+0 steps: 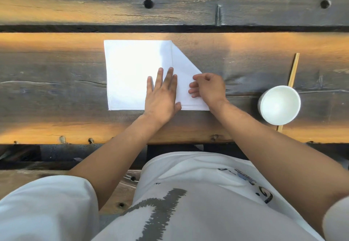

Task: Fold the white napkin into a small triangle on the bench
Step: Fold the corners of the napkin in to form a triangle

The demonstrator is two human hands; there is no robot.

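The white napkin (130, 71) lies flat on the wooden bench (56, 89), in the middle of the head view. Its far right corner is folded over, which leaves a slanted edge running down to the right. My left hand (162, 95) presses flat on the napkin near its lower middle, fingers straight and pointing away from me. My right hand (207, 88) rests on the folded right part with its fingers curled, and its fingertips pinch the napkin's right corner.
A white bowl (279, 105) stands on the bench to the right of the napkin. A pair of wooden chopsticks (293, 69) lies partly under it. A dark gap (170, 28) separates the near plank from the far one. My white shirt fills the bottom.
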